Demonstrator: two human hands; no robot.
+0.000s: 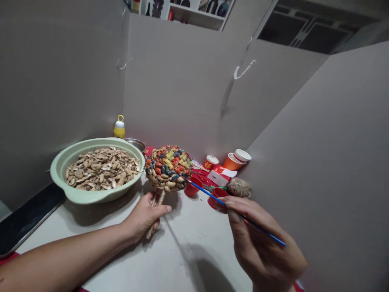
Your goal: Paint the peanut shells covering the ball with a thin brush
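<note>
My left hand [145, 217] is closed round the shell-covered stem of a ball-shaped craft of peanut shells [168, 167], holding it upright above the white table [170, 259]. The top of the ball is painted red, yellow, blue and green; its underside is bare. My right hand [261, 243] pinches a thin blue paintbrush [234, 212], whose tip touches the ball's right side.
A pale green colander [91, 194] full of peanut shells stands at the left. Two small red cups [192, 187] sit behind the brush, with a twine ball [239, 187], stacked paper cups [237, 159] and a yellow bottle [119, 127]. Grey cardboard walls [319, 162] enclose the table.
</note>
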